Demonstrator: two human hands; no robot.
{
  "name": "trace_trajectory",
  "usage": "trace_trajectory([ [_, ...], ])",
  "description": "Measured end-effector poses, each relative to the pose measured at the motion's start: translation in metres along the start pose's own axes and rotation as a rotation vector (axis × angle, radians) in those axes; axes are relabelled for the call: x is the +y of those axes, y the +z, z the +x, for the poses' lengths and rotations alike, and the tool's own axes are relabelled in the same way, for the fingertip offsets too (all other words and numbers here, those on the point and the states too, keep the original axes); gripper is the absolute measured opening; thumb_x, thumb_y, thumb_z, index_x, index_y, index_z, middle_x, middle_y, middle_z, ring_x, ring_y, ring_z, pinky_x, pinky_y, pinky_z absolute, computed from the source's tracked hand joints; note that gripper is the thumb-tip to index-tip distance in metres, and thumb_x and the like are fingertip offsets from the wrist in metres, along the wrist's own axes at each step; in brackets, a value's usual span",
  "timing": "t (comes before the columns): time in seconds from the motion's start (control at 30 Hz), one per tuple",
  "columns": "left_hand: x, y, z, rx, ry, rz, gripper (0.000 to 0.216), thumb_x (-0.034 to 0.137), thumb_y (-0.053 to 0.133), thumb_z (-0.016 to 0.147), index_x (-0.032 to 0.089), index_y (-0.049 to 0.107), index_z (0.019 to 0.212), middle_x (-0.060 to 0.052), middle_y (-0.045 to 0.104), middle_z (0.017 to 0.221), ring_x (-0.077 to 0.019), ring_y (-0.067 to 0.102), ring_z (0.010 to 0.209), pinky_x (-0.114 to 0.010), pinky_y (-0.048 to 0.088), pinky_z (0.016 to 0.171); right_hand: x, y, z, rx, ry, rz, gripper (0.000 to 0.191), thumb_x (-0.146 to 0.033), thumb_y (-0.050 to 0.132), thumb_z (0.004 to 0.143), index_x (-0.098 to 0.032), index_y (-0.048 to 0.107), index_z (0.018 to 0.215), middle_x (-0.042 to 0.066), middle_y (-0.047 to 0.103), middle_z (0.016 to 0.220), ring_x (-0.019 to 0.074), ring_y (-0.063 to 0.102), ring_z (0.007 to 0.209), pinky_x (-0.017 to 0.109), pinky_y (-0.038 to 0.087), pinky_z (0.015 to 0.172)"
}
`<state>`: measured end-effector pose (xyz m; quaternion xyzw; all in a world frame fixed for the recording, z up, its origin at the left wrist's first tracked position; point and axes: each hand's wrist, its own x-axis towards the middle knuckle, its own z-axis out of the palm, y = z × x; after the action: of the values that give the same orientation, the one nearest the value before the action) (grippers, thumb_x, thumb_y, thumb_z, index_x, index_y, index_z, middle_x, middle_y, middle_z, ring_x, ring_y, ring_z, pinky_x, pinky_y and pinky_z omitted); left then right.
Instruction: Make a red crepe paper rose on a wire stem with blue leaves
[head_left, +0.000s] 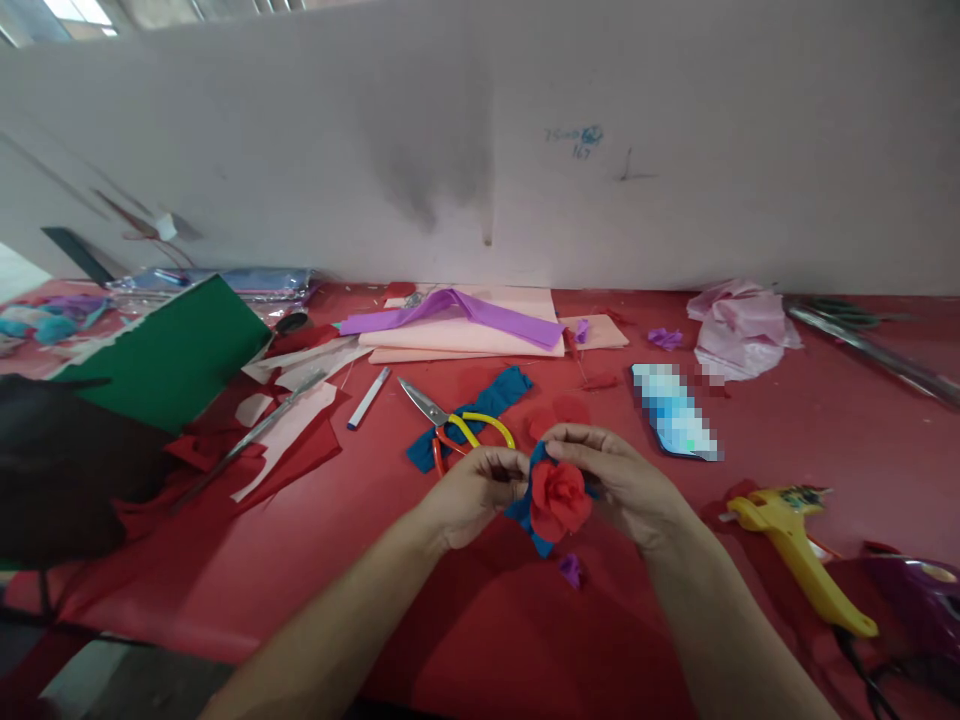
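Observation:
A red fabric or paper flower (561, 502) with blue leaf-like pieces (541, 545) around it is held up over the table between both hands. My left hand (480, 490) pinches the blue edge on the flower's left side. Fingers of my right hand (619, 480) close on its upper right, the thumb and index near the top blue piece. Just below the flower lies a small purple scrap (571, 571). Scissors (454, 420) with red and yellow handles rest on a blue strip (514, 390) behind my left hand. The flower's underside is hidden.
On the red table (315, 570), a yellow glue gun (806, 560) and a phone (675, 412) lie to the right. Peach sheets (480, 345) under a purple strip (454, 308) sit at the back, near a white marker (369, 398). Green board (172, 350) and red scraps occupy the left.

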<state>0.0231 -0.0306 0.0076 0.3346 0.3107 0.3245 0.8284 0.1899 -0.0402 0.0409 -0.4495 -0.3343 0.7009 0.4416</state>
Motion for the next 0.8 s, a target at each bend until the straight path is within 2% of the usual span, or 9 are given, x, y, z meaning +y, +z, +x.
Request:
trace_trajectory([
  [0.13,0.002,0.0,0.007,0.144,0.056,-0.233,0.017,0.003,0.072,0.058,0.011,0.069,0.072,-0.005,0.067,0.068,-0.0103,0.06,0.057,-0.021,0.048,0.058,0.007,0.003,0.009,0.158,-0.089,0.09,0.03,-0.036,0.077,0.064,-0.024,0.071,0.091,0.0,0.069,0.081,0.0129,0.058,0.068,0.024,0.043,0.062],
  [0.27,0.006,-0.005,0.014,0.291,0.037,-0.464,0.029,-0.009,0.062,0.057,0.013,0.065,0.076,0.0,0.065,0.063,-0.007,0.057,0.05,-0.017,0.047,0.053,0.015,0.001,0.015,0.36,-0.128,0.102,0.03,-0.033,0.079,0.057,-0.022,0.07,0.084,0.0,0.068,0.081,0.0122,0.057,0.068,0.023,0.042,0.062],
  [0.33,0.008,-0.007,0.015,0.344,0.015,-0.526,0.03,-0.011,0.058,0.058,0.014,0.063,0.074,0.001,0.062,0.06,-0.0064,0.056,0.048,-0.016,0.047,0.052,0.019,0.002,0.017,0.413,-0.147,0.093,0.026,-0.03,0.077,0.056,-0.021,0.068,0.079,-0.001,0.066,0.079,0.0124,0.056,0.068,0.023,0.042,0.063],
  [0.4,0.011,-0.009,0.015,0.353,0.008,-0.565,0.027,-0.01,0.056,0.06,0.013,0.061,0.073,0.0,0.062,0.061,-0.0059,0.055,0.048,-0.015,0.046,0.05,0.023,0.004,0.017,0.411,-0.171,0.017,0.023,-0.027,0.076,0.056,-0.021,0.067,0.076,-0.001,0.065,0.078,0.0134,0.056,0.07,0.024,0.042,0.064],
  [0.47,0.012,-0.01,0.015,0.332,0.01,-0.596,0.023,-0.008,0.057,0.063,0.012,0.061,0.074,-0.002,0.063,0.065,-0.0058,0.055,0.049,-0.013,0.045,0.048,0.029,0.008,0.017,0.354,-0.213,-0.096,0.021,-0.023,0.074,0.057,-0.021,0.065,0.077,0.0,0.065,0.078,0.0149,0.056,0.073,0.026,0.043,0.068],
  [0.57,0.01,-0.011,0.015,0.312,0.016,-0.621,0.02,-0.006,0.058,0.065,0.012,0.06,0.074,-0.002,0.061,0.063,-0.0063,0.054,0.049,-0.013,0.042,0.046,0.037,0.015,0.017,0.273,-0.338,-0.213,0.021,-0.022,0.073,0.063,-0.022,0.062,0.082,-0.001,0.063,0.081,0.0156,0.057,0.077,0.029,0.044,0.074],
  [0.7,0.006,-0.012,0.016,0.322,0.027,-0.632,0.02,-0.006,0.057,0.067,0.013,0.056,0.072,0.0,0.056,0.058,-0.0065,0.052,0.047,-0.013,0.04,0.044,0.043,0.02,0.015,0.313,-0.57,-0.428,0.029,-0.023,0.07,0.072,-0.025,0.057,0.097,-0.001,0.059,0.087,0.0146,0.056,0.076,0.029,0.045,0.07],
  [0.8,0.003,-0.012,0.017,0.318,0.022,-0.648,0.02,-0.006,0.055,0.068,0.013,0.056,0.073,0.001,0.055,0.056,-0.0063,0.051,0.047,-0.013,0.04,0.045,0.043,0.021,0.012,0.351,-0.748,-0.696,0.022,-0.02,0.067,0.076,-0.024,0.059,0.096,-0.001,0.054,0.085,0.0135,0.052,0.07,0.028,0.044,0.065],
])
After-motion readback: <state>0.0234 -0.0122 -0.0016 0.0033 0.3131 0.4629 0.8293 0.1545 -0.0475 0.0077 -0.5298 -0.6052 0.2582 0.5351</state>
